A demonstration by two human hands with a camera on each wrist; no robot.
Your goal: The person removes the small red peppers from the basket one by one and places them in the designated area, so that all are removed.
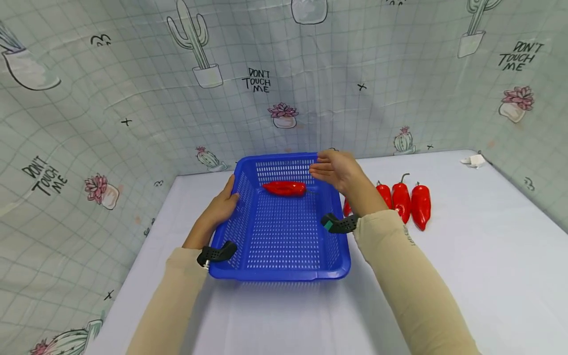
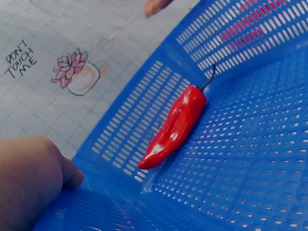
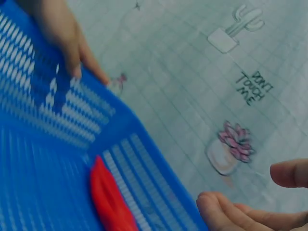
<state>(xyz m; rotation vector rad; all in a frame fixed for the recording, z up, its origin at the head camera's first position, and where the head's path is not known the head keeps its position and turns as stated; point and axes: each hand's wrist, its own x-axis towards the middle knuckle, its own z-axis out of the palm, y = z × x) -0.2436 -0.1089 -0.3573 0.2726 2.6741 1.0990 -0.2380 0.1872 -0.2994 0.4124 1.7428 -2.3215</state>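
Note:
A blue plastic basket [image 1: 284,274] with slotted walls stands on the white table. One red chili pepper [image 1: 284,188] lies inside along its far wall, its dark stem pointing right. My left hand [image 1: 222,204] grips the basket's left rim, thumb on the inner side and fingers outside. Over the far right corner of the basket, my right hand [image 1: 339,170] is held with fingers extended, and nothing sits between thumb and fingers in the right wrist view. Several more red chili peppers [image 1: 420,206] lie on the table right of the basket, some partly hidden by my right forearm.
A patterned cloth [image 1: 319,103] with cactus drawings hangs behind the table and along its sides. At the table's far right corner lies a small white piece [image 1: 475,160]. The white tabletop [image 1: 483,256] extends to the right of the peppers.

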